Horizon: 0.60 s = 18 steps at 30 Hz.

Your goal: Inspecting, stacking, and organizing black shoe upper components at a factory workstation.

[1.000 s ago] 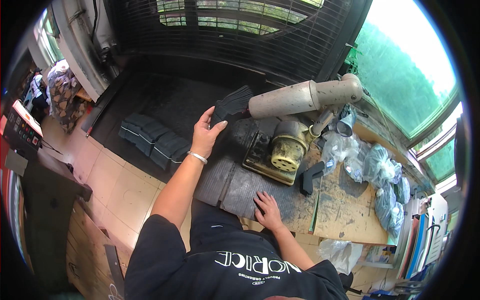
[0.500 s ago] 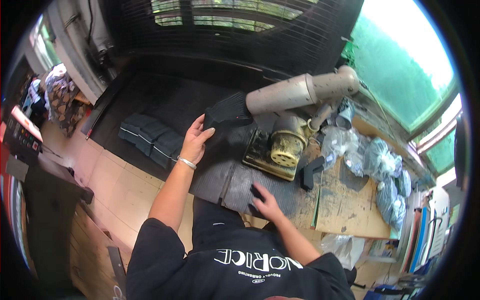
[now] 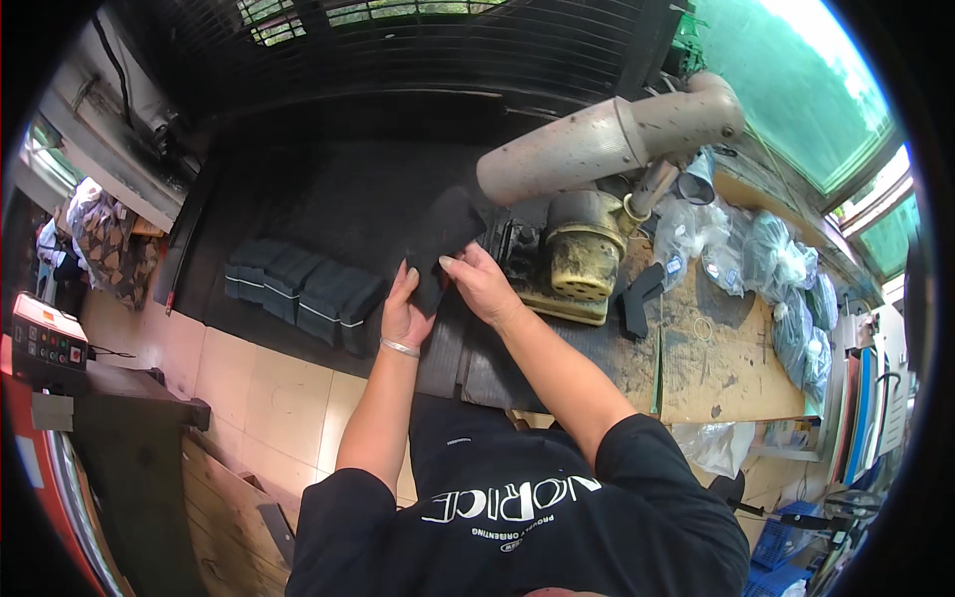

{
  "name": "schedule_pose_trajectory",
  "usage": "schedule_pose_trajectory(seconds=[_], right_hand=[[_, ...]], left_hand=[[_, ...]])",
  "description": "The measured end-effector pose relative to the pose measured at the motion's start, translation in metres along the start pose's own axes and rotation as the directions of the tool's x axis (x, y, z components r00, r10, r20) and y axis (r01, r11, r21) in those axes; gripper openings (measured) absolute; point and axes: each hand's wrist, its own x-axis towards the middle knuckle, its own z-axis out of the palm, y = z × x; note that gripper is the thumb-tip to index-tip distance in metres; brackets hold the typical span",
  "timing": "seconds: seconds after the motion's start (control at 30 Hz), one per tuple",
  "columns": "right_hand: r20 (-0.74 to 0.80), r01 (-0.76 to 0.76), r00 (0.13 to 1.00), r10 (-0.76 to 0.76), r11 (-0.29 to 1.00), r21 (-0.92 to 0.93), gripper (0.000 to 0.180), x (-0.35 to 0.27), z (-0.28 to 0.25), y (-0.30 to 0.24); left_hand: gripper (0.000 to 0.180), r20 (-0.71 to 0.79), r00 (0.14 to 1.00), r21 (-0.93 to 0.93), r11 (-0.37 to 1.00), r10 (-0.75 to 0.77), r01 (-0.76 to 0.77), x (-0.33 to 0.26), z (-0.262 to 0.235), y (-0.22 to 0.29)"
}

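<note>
Between my hands is a black bundle of thin flat pieces (image 3: 444, 227), held upright over the dark table. My left hand (image 3: 405, 310), with a silver bangle at the wrist, grips its lower end from the left. My right hand (image 3: 483, 285) pinches it from the right, thumb on the near face. The bundle's top is beside the open end of a grey cylindrical machine arm (image 3: 562, 151). To the right of my right hand stands a dirty yellowish round machine housing (image 3: 581, 261) on a flat base. Left of my hands lie stacked black bundles (image 3: 298, 291) with white edge lines.
A bent black piece (image 3: 640, 300) rests on the brown board (image 3: 731, 373) at right. Clear plastic bags (image 3: 796, 328) with bluish contents line the window side. A louvred black panel (image 3: 418, 60) closes the back. At far left is a control box (image 3: 48, 343) with buttons.
My right hand has risen from the table's front edge and taken hold of the bundle alongside my left. The bundle, fanned out before, is now closed together and nearer. The view has shifted slightly.
</note>
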Motion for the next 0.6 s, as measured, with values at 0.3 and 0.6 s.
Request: schedule_pose_trajectory(seconds=[0.3,0.6], right_hand=[[-0.059,0.118,0.991,-0.12,0.992,-0.037,0.04,0.042,0.016,-0.008],[-0.083,0.159,0.982,-0.168,0.982,-0.101,0.04,0.029,0.018,-0.016]], left_hand=[[0.035,0.055,0.998,-0.047,0.999,0.026,-0.023,0.048,0.002,0.023],[0.039,0.148,0.989,-0.051,0.999,-0.009,0.017,0.048,0.008,0.019]])
